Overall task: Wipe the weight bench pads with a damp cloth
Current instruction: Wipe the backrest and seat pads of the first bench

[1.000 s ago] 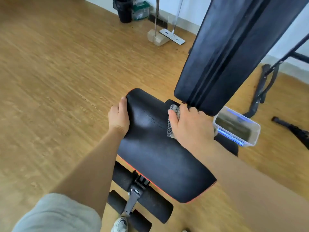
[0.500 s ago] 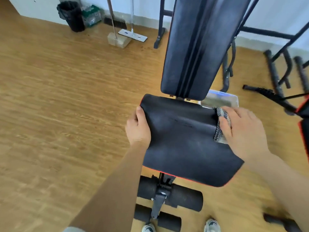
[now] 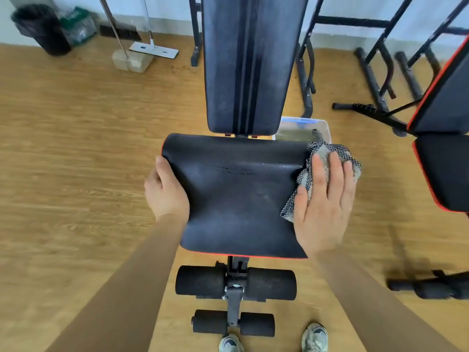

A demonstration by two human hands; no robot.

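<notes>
The black seat pad (image 3: 236,194) with a red lower trim lies in the middle of the view, below the raised black back pad (image 3: 250,64). My left hand (image 3: 166,191) grips the seat pad's left edge, thumb on top. My right hand (image 3: 324,199) lies flat with straight fingers on a grey and black-checked cloth (image 3: 327,156), pressing it onto the seat pad's right edge. Part of the cloth is hidden under my palm. A wet streak shows on the pad left of the cloth.
A clear plastic tub (image 3: 304,129) sits on the wood floor behind the seat's right corner. Foam leg rollers (image 3: 236,283) stand below the seat, near my shoes. A second bench (image 3: 444,148) is at the right, black frames behind it. Mops (image 3: 142,54) and a bin (image 3: 43,29) stand far left.
My right hand slid the cloth across the seat pad from near the middle to its right edge. The view swung to face the bench head-on. My left hand kept its grip.
</notes>
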